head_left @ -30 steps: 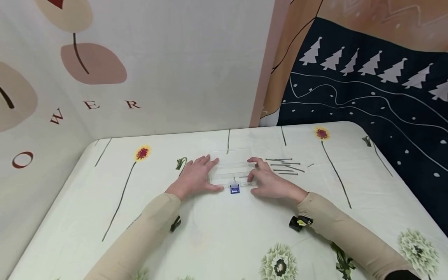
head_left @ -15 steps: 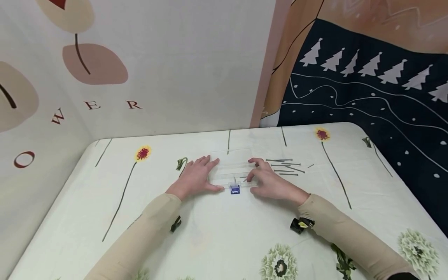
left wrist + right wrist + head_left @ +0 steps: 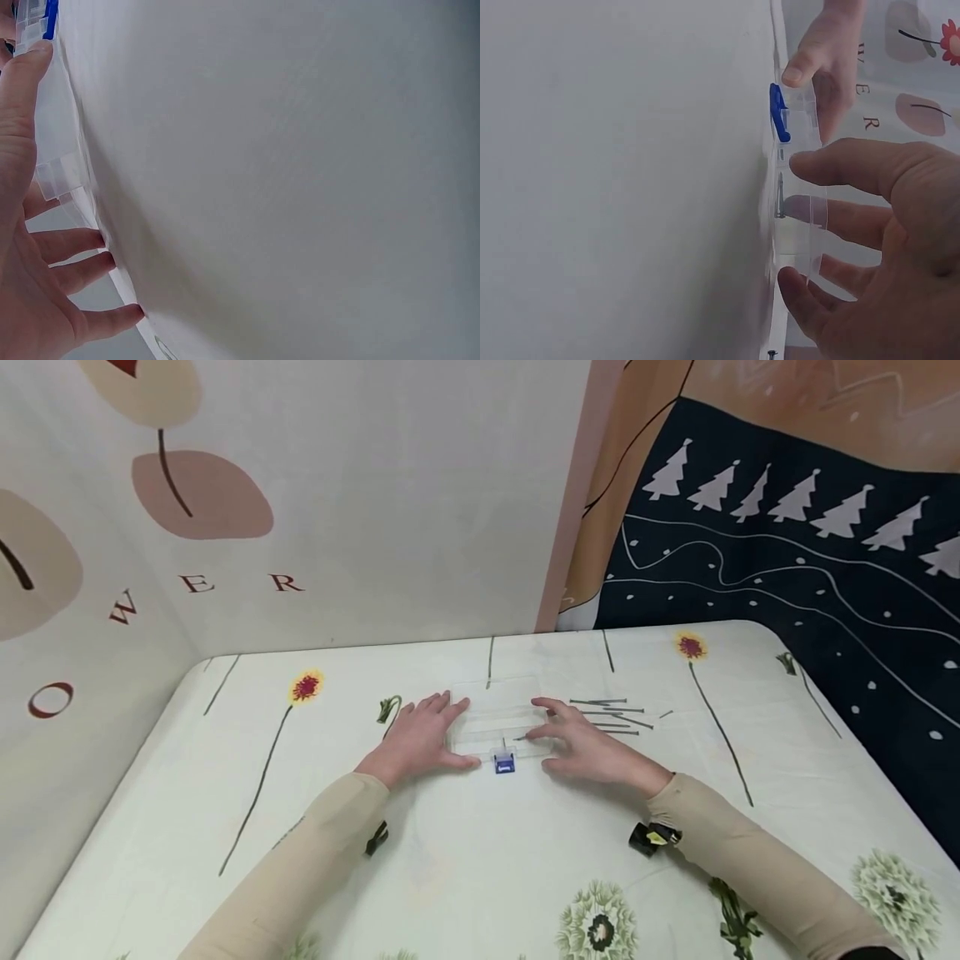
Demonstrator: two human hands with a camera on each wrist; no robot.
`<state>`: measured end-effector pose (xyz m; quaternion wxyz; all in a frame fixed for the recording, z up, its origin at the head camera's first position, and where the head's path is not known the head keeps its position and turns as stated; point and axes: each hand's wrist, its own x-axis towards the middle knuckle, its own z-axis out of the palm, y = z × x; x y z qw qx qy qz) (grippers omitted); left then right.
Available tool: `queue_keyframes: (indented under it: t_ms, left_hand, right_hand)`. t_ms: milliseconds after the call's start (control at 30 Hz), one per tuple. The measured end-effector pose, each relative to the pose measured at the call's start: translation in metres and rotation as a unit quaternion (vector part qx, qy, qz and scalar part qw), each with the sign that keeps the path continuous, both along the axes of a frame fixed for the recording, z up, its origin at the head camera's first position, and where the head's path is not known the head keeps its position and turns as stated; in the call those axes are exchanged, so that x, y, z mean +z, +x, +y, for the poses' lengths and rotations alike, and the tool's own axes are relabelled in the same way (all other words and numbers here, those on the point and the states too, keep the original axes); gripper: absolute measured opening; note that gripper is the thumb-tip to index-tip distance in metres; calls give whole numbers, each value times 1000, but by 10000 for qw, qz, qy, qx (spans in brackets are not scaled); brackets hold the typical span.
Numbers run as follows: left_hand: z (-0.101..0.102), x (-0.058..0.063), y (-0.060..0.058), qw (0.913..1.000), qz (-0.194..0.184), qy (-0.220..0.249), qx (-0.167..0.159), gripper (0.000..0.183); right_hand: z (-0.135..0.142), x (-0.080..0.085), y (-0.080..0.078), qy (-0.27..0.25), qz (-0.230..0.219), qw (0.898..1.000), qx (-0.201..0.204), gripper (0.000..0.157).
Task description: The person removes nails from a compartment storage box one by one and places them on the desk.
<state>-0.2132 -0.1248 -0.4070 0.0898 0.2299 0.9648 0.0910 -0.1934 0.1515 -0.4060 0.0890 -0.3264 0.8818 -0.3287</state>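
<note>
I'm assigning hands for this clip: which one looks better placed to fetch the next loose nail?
Probably the right hand: it is right beside the loose nails, while the left hand is at the opposite side of the clear plastic box and would have to reach across.

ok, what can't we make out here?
Head: whether loose metal fasteners are nails or screws; too small.
Head: some fasteners' left ends, behind the right hand.
Left wrist: most of the clear plastic box; left hand and frame edge hide it.
Right wrist: the rest of one fastener, cut off by bottom edge.
</note>
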Motion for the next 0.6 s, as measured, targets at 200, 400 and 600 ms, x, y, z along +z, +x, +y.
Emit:
queue_keyframes:
  t_ms: [200, 400, 600]
  left_hand:
    - [0, -1, 0, 10000, 23, 23, -27, 98]
    - [1, -3, 0, 10000, -3, 61, -22, 98]
    - [0, -1, 0, 10000, 21, -1, 9, 98]
  right_hand:
    - [-2, 0, 1, 167, -15, 9998, -65, 26]
    - [-2, -1, 0, 155, -24, 9999, -45, 28]
    - [-1, -1, -1, 3, 92, 10000, -29, 17]
